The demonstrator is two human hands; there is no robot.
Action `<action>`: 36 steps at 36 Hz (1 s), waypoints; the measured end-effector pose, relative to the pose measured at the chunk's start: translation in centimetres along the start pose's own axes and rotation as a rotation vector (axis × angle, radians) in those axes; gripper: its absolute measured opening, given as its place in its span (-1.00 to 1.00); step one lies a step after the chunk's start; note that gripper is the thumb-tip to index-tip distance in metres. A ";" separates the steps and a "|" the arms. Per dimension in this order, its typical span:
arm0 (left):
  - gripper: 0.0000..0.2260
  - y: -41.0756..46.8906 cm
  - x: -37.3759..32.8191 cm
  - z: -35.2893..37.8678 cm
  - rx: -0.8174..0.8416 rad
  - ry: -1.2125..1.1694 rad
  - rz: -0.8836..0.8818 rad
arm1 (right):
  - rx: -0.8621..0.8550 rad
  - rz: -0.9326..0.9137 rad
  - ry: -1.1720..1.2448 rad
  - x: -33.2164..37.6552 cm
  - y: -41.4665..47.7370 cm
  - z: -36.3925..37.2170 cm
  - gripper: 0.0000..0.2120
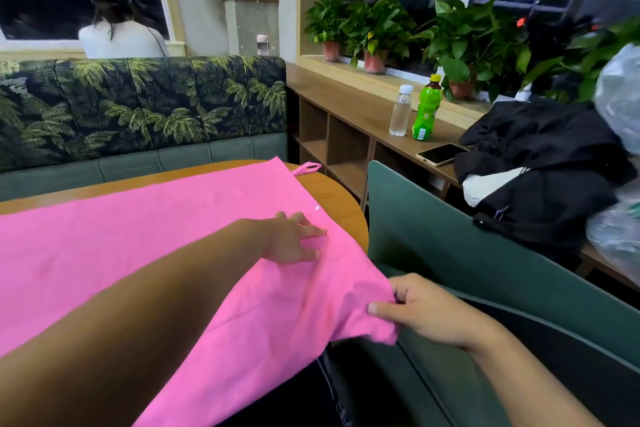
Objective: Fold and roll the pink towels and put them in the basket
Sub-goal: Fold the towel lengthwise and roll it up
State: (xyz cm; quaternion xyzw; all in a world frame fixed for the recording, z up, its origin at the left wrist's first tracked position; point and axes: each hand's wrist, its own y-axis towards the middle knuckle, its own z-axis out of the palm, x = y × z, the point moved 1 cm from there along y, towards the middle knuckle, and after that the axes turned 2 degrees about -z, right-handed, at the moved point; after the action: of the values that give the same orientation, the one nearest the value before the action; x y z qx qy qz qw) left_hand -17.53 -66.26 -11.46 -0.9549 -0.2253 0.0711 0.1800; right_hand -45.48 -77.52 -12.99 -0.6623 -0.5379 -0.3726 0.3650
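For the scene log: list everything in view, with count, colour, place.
towel: one, pink, over the table
table: one, brown, under the towel
sofa: one, green leaf-print, behind the table
chair: one, green, right of table
shelf: one, brown, below the window
clear bottle: one, on the shelf
green bottle: one, beside it
phone: one, dark, on the shelf
black bundle: one, on the shelf
potted plants: several, green, windowsill
person: one, white top, behind sofa
left hand: flat on the towel
right hand: pinches the towel's corner
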 end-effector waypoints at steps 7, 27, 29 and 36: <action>-0.42 0.1 0.1 0.1 -0.010 0.014 0.008 | -0.301 -0.103 0.440 1.9 0.0 -1.2 -0.66; -0.10 -1.0 -0.5 -0.3 0.029 -0.020 0.021 | -0.469 0.208 0.024 0.6 0.2 -1.3 -0.87; -0.11 -1.3 -0.7 0.0 0.018 -0.021 0.022 | -0.478 0.193 -0.008 1.4 0.6 -1.0 -0.89; -0.23 -3.6 -0.9 2.2 -0.308 -0.084 0.113 | -0.391 0.090 -0.067 5.0 3.1 1.0 -0.94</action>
State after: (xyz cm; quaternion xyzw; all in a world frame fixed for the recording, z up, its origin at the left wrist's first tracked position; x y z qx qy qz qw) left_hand -20.26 -62.96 -12.09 -0.9785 -0.1867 0.0856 0.0174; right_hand -41.65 -74.89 -9.23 -0.7560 -0.4370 -0.4309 0.2277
